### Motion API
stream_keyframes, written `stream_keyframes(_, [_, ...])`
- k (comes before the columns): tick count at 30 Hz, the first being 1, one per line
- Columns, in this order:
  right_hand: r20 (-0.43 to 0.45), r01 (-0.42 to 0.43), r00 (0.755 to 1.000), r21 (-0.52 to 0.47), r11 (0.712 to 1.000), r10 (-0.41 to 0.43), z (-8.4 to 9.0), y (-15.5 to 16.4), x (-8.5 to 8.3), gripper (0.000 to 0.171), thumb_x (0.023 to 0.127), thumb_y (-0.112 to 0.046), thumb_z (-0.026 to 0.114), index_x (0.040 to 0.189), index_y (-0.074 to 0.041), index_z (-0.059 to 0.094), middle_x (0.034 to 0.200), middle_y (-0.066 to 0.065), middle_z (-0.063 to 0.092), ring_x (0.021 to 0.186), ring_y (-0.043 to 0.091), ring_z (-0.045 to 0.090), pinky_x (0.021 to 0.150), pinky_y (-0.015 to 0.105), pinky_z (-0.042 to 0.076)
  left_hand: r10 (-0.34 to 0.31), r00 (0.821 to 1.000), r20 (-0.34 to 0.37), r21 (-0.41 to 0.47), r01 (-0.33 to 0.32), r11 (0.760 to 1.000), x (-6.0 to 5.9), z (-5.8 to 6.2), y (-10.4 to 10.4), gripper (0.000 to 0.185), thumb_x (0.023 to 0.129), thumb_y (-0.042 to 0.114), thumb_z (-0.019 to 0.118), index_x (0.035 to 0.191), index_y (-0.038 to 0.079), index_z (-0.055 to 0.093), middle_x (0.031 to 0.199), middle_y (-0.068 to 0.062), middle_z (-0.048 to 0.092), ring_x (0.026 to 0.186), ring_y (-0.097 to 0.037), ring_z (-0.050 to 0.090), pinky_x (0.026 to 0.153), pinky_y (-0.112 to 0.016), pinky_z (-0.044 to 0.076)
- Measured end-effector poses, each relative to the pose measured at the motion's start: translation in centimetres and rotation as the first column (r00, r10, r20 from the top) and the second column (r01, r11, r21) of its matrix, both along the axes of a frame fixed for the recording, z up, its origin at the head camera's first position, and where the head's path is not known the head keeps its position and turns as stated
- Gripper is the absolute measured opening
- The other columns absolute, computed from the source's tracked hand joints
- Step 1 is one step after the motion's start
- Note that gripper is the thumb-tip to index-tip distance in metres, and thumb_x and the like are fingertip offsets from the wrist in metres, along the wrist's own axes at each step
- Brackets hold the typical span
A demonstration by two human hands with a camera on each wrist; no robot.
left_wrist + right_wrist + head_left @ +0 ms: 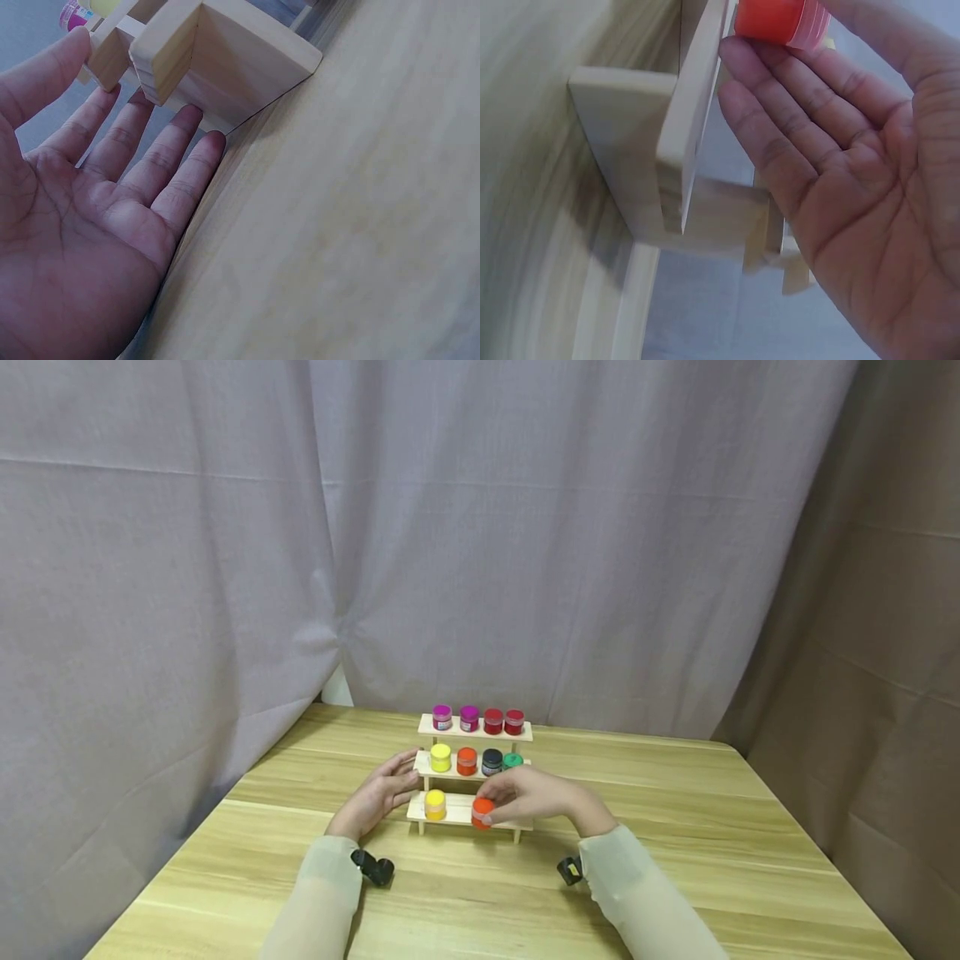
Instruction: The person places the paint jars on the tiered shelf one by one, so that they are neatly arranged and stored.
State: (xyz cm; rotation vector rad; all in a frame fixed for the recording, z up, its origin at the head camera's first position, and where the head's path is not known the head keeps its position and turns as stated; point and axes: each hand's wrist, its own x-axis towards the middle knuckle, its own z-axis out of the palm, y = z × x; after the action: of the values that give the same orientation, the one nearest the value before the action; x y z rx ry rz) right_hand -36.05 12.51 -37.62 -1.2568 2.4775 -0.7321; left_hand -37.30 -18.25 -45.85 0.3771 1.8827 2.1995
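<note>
Pinching the orange jar [482, 811] low-centre with my right hand [534, 797], left hand [377, 795] spread flat against the rack [457, 811], I figured a nudge could've toppled the yellow jar [435, 803].

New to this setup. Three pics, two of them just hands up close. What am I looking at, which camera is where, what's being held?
No machine here: a person works with two bare hands. The wide picture comes from a camera on the head, looking down at a wooden table. The two close-ups come from cameras strapped to each wrist.

On the table stands a small wooden three-step rack carrying little paint jars: four on top, four in the middle, a yellow jar on the bottom step.

The left hand is open, fingers straight against the rack's left end; the left wrist view shows this. The right hand grips an orange jar at the bottom step; its wrist view shows the jar at the fingertips.
</note>
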Motion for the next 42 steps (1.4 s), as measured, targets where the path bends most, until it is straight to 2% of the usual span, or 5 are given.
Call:
stream_keyframes(10, [-0.046,0.007,0.999,0.022,1.000,-0.006,-0.2,-1.7,0.2,0.032,0.090,-0.039,0.067,0.117,-0.022,0.066,0.115,-0.010,0.068,0.104,0.004,0.064,0.091,0.020,0.054,-0.004,1.000,-0.020,-0.015,0.004,1.000,0.0,0.1,-0.1,0.064,0.095,0.019,0.056,0.152,0.020,0.028,0.157,-0.015,0.028,0.139,-0.034,0.038,0.116,-0.048,0.035])
stream_keyframes(17, [-0.112,-0.019,0.994,0.011,1.000,0.020,-0.5,-2.7,0.2,0.031,0.092,-0.039,0.063,0.118,-0.022,0.065,0.113,-0.012,0.068,0.106,0.003,0.063,0.092,0.020,0.054,0.000,1.000,0.004,-0.002,0.000,1.000,0.1,0.3,-0.3,0.062,0.094,0.021,0.057,0.151,0.024,0.031,0.157,-0.012,0.031,0.139,-0.033,0.038,0.117,-0.046,0.035])
stream_keyframes(30, [-0.160,0.022,0.987,0.012,1.000,-0.019,-0.9,-2.9,0.3,0.033,0.093,-0.038,0.063,0.121,-0.022,0.065,0.117,-0.008,0.069,0.105,0.005,0.064,0.091,0.019,0.054,-0.018,1.000,0.006,-0.004,0.018,1.000,0.1,0.2,-0.2,0.069,0.094,0.023,0.058,0.154,0.019,0.023,0.158,-0.013,0.026,0.140,-0.033,0.036,0.118,-0.048,0.032])
stream_keyframes(36, [-0.158,0.026,0.987,0.012,1.000,-0.024,-0.9,-2.8,0.3,0.032,0.093,-0.037,0.063,0.121,-0.022,0.065,0.117,-0.008,0.069,0.105,0.006,0.065,0.090,0.019,0.054,-0.012,1.000,0.004,-0.002,0.012,1.000,0.2,0.2,-0.2,0.068,0.094,0.022,0.057,0.154,0.018,0.024,0.158,-0.012,0.027,0.139,-0.031,0.037,0.118,-0.048,0.032])
stream_keyframes(42, [-0.131,0.044,0.990,0.001,0.999,-0.044,-0.3,-2.5,0.6,0.035,0.094,-0.034,0.061,0.125,-0.018,0.063,0.123,-0.006,0.067,0.110,0.011,0.064,0.094,0.025,0.055,-0.019,1.000,0.002,-0.003,0.019,1.000,0.2,0.2,-0.2,0.068,0.094,0.021,0.057,0.154,0.018,0.024,0.157,-0.013,0.029,0.135,-0.028,0.043,0.117,-0.047,0.033])
